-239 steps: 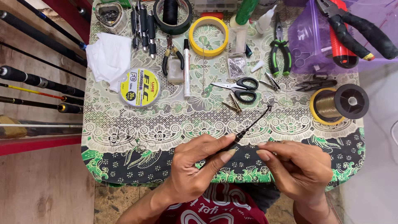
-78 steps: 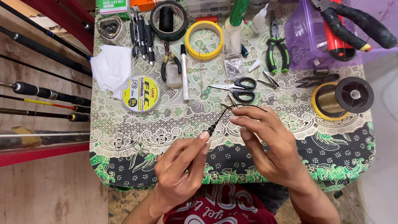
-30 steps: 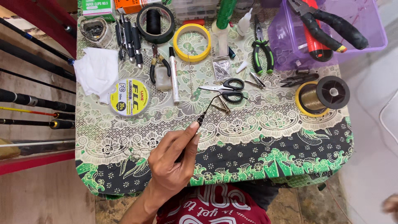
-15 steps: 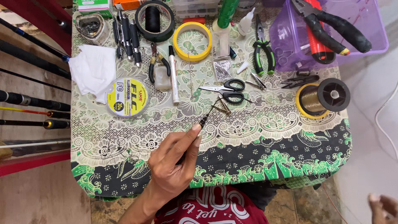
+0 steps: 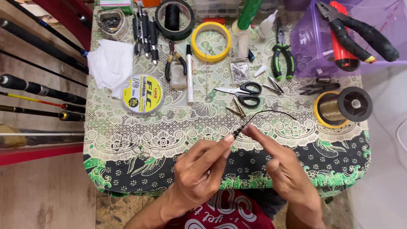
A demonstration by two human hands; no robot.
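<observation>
A single head-worn camera looks almost straight down on a small table (image 5: 127,169) with a patterned cloth, near enough that the table fills most of the frame. The wearer's body sits at 6 o'clock, the table's far edge at 12. Fishing rods (image 5: 38,89) run off at 9 o'clock; pale floor shows at 3.

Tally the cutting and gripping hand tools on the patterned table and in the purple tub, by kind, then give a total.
Pliers: 3
Scissors: 1
Total: 4
</observation>
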